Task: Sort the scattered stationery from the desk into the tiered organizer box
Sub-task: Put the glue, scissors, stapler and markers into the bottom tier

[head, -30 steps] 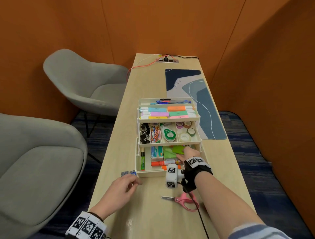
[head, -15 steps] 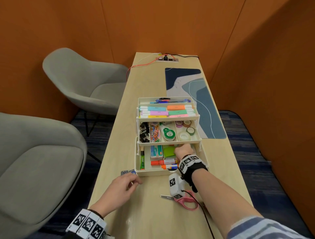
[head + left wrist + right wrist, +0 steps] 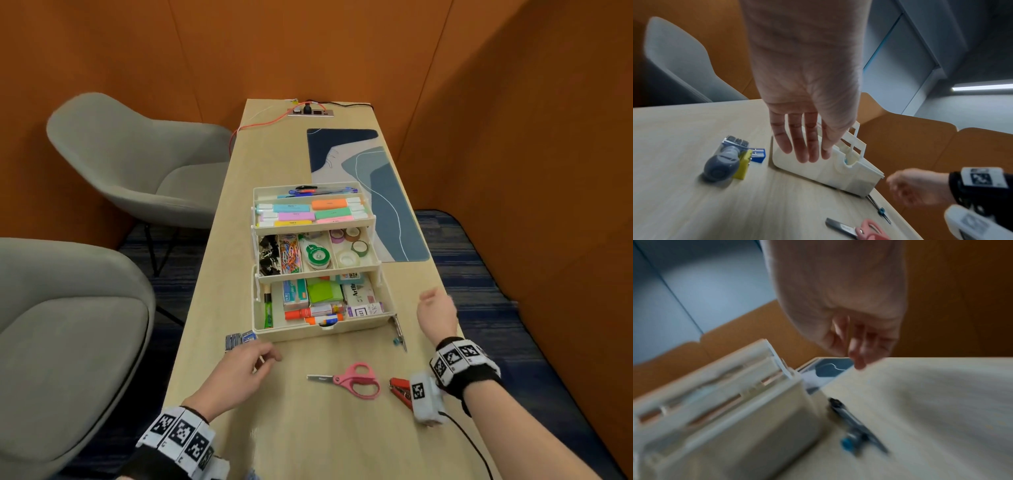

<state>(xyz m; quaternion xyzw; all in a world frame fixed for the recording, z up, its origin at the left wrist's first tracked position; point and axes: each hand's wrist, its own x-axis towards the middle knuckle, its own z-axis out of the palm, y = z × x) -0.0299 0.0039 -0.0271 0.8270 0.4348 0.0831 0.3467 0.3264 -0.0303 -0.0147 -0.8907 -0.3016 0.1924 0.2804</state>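
Right hand [image 3: 436, 313] withdrawn from organizer [image 3: 322, 330] bottom tier; empty.

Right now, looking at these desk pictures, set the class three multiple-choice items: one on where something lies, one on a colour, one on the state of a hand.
1. Where do the scissors lie?
A. in the top tier
B. on the desk in front of the organizer box
C. on the grey chair

2. What colour are the scissors' handles?
A. pink
B. black
C. yellow

3. What is the right hand doing?
A. gripping the scissors
B. pinching a glue stick
C. holding nothing, beside the box

Answers:
1 B: the head view shows them flat on the desk, nearer the person than the box.
2 A: the handle loops are plainly pink.
3 C: it hangs over the desk to the right of the box, its fingers loosely curled round nothing.
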